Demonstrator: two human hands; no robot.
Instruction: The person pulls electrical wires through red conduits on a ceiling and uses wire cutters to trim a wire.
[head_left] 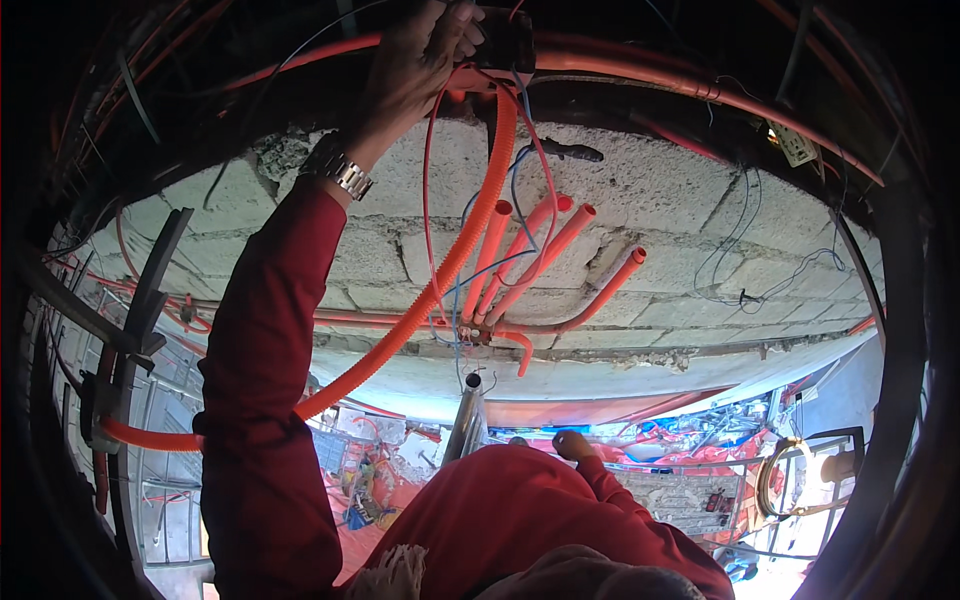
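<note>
My left hand (pixel 425 60) is raised at the top, its fingers curled against an orange junction box (pixel 480 78) under the dark overhead structure. What those fingers hold is too dark to make out. Out of the box hang an orange corrugated conduit (pixel 470 230), a red wire (pixel 430 190) and a blue wire (pixel 515 185). The conduit curves down to the left and passes behind my left sleeve (pixel 265 400). Much lower, my right hand (pixel 572 445) looks closed, to the right of an upright metal pipe (pixel 467 425); its grip is hidden.
Several orange pipes (pixel 545 255) stick out from a small box (pixel 476 334) along the grey block wall (pixel 640 190). An orange pipe (pixel 640 75) runs along the top. Thin wires (pixel 745 295) dangle at right. Metal framing (pixel 140 300) stands at left; clutter (pixel 700 430) lies below.
</note>
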